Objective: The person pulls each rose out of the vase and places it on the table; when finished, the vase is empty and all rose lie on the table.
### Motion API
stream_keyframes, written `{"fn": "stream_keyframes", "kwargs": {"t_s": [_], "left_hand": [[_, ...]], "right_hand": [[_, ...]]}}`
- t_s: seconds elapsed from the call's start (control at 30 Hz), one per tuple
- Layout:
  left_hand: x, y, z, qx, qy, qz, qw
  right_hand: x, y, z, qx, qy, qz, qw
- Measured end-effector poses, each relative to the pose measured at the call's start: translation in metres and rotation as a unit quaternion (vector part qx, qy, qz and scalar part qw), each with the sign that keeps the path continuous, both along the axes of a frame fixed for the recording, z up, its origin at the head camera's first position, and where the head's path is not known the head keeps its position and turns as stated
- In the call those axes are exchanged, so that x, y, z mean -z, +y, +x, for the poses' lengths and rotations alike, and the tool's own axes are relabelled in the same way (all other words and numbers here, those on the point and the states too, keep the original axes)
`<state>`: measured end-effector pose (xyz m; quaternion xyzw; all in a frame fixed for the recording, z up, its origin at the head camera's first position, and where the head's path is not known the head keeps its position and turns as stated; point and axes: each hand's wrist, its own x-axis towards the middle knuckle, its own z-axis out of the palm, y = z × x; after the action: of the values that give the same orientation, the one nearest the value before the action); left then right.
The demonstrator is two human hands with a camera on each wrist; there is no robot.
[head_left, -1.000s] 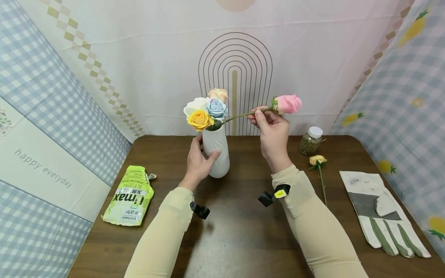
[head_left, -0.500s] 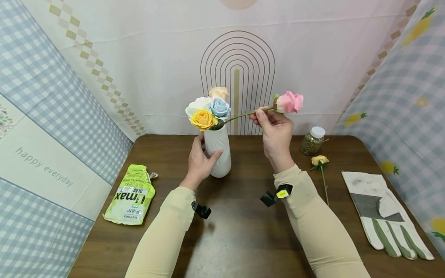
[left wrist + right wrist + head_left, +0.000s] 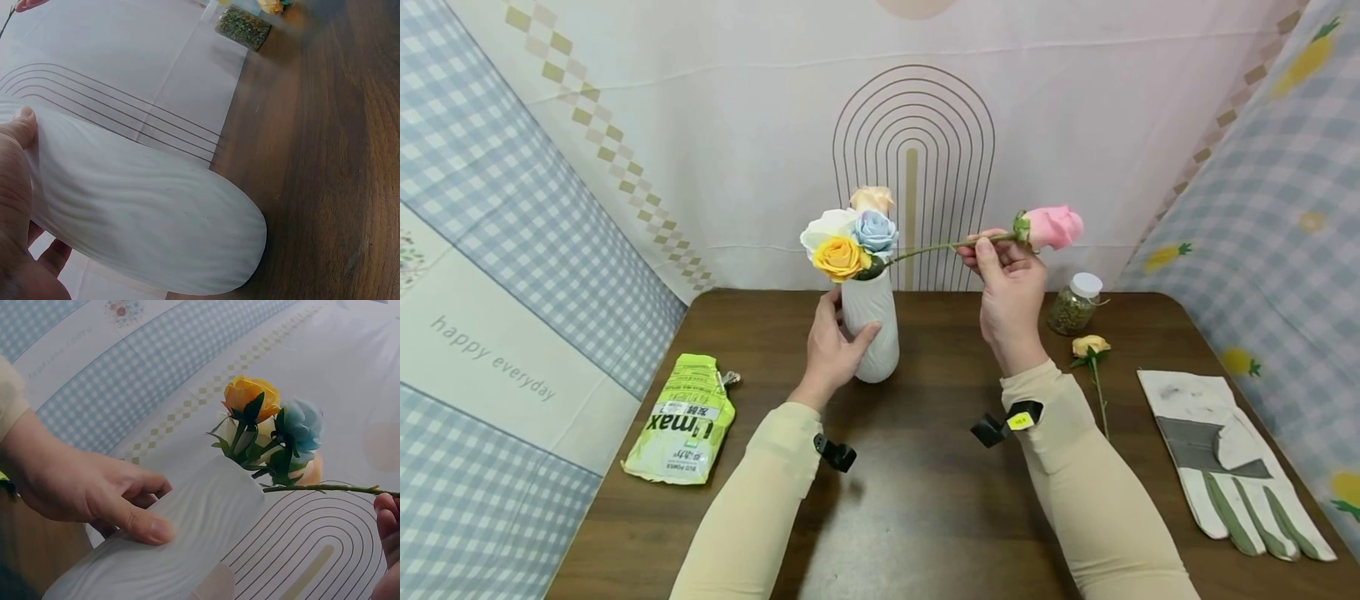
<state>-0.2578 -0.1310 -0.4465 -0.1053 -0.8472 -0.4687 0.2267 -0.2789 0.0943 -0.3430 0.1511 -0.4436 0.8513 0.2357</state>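
Observation:
My left hand [image 3: 831,354] grips a white ribbed vase [image 3: 871,304] from its left side, thumb across the front. Yellow [image 3: 840,258], blue [image 3: 875,232], white [image 3: 827,228] and peach [image 3: 872,198] roses stand bunched at its mouth. To the right, my right hand [image 3: 1015,296] pinches the stem of a pink rose [image 3: 1055,227] below the bloom. That stem [image 3: 325,487] runs nearly level, slightly bowed, with its lower end at the vase's rim. In the left wrist view, the vase's base [image 3: 231,237] appears close over the wooden table.
At the right lie a yellow rose [image 3: 1091,345] and a white, grey and green work glove [image 3: 1225,458]. Behind the rose stands a white-lidded jar [image 3: 1072,307] of small granules. A lime-green bag [image 3: 681,425] with a metal clip lies at the left.
My right hand has moved to the right with the pink rose, whose bloom now sits farther from the vase. My left hand keeps its grip on the vase in nearly the same place.

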Motion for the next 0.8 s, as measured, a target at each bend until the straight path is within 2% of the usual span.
{"fn": "stream_keyframes", "kwargs": {"t_s": [0.07, 0.3, 0.53, 0.8], "left_hand": [[0.0, 0.0, 0.0, 0.003, -0.003, -0.001, 1.0], [0.0, -0.002, 0.0, -0.005, -0.003, -0.002, 1.0], [0.0, -0.002, 0.0, -0.004, 0.003, -0.002, 1.0], [0.0, 0.0, 0.0, -0.003, -0.006, -0.008, 0.9999]], "right_hand": [[0.001, 0.002, 0.0, -0.001, -0.004, -0.009, 0.9999], [-0.003, 0.018, -0.004, 0.006, -0.013, -0.097, 0.9952], [0.006, 0.055, -0.009, 0.014, -0.019, -0.142, 0.9896], [0.013, 0.104, -0.005, 0.035, -0.015, -0.176, 0.9837]]}}
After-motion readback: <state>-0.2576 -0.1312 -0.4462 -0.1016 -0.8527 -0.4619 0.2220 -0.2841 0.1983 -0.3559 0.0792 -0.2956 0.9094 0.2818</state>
